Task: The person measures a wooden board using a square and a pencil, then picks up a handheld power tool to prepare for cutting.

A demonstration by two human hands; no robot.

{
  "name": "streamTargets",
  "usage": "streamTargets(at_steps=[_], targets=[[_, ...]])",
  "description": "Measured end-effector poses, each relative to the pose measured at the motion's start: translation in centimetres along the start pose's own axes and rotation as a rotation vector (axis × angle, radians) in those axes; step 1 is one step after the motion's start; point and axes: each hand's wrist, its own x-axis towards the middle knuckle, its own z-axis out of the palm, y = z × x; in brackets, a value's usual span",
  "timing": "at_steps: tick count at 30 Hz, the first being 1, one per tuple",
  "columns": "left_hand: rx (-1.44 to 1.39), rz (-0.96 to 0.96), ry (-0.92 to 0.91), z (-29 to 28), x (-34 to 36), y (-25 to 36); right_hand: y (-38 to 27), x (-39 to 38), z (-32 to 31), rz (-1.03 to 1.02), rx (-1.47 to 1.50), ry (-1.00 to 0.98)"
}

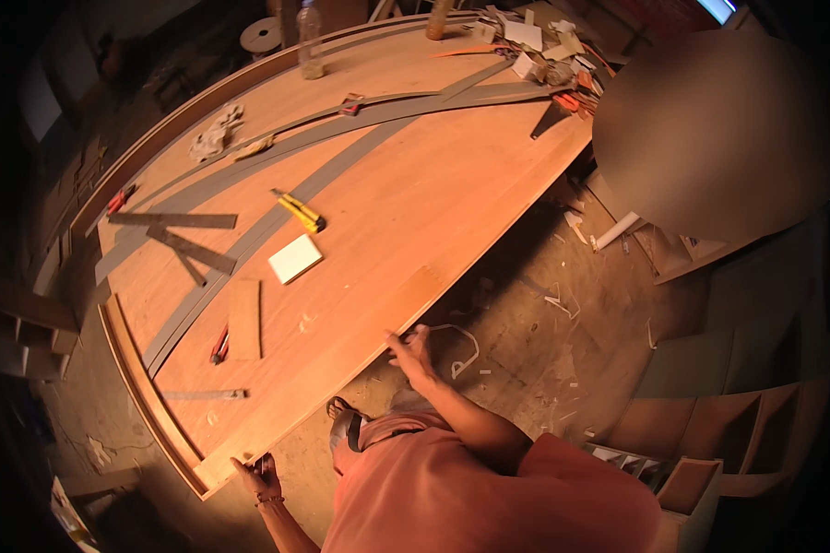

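A large orange-brown wooden panel (369, 249) lies before me, with a raised strip along its left end. My left hand (260, 479) is at the panel's near left corner, thumb along the edge and fingers curled beside it. Farther right on the near edge, my right hand (413, 355) grips the rim with its fingertips; part of its grip is hidden. On the panel lie a yellow utility knife (300, 210), a white rectangular block (295, 259), a flat wooden piece (245, 319) and a red-handled tool (219, 345).
Long grey strips (323, 170) cross the panel, with short dark strips (189, 247) at left. A clear bottle (311, 41) stands at the far side. Scraps (535, 46) and a handsaw (551, 118) lie at the far right. Cabinet parts (710, 415) stand at right; a pale loop (475, 346) is near my right hand.
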Motion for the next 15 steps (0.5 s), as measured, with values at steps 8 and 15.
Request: streamTargets(at_steps=[8,15], targets=[[-0.37,-0.118,0.053,4.9,1.4,-7.3,9.9,8.1,-20.0,-0.043,-0.495,-0.137],[-0.182,-0.079,0.216,11.3,-4.5,-11.9,24.9,17.5,-42.3,-0.012,-1.256,-0.078]])
